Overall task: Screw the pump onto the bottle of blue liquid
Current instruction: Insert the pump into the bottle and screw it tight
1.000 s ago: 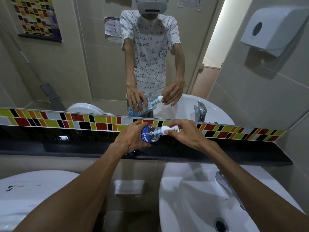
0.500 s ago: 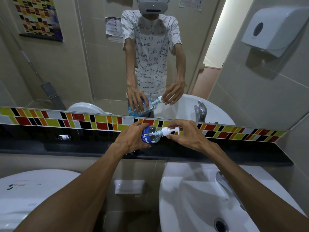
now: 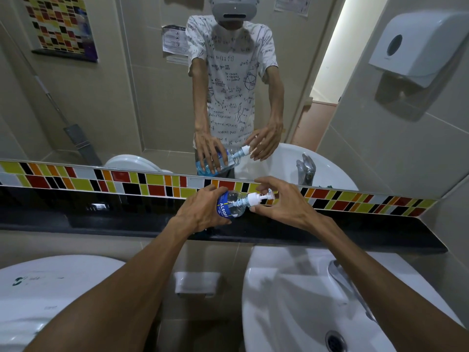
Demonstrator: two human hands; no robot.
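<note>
The clear bottle (image 3: 231, 202) has a blue "ALSOFF" label and lies tilted, neck pointing right, above the black ledge (image 3: 355, 232). My left hand (image 3: 200, 212) is wrapped around its body. The white pump (image 3: 256, 199) sits on the neck, nozzle pointing right. My right hand (image 3: 284, 203) arches around the pump with its fingers spread; the thumb tip is just under the collar, the other fingers off it. In the mirror (image 3: 127, 97) the blue liquid is pooled at the bottle's low end.
A white sink (image 3: 291, 301) with a chrome tap (image 3: 340, 275) lies below on the right. Another white basin (image 3: 50, 288) is at the lower left. A strip of coloured tiles (image 3: 101, 177) runs under the mirror. A paper dispenser (image 3: 416, 44) hangs on the right wall.
My right hand was pinched on the pump head, then loosened; its fingers have spread and the nozzle shows clearly. The bottle stays tilted in my left hand.
</note>
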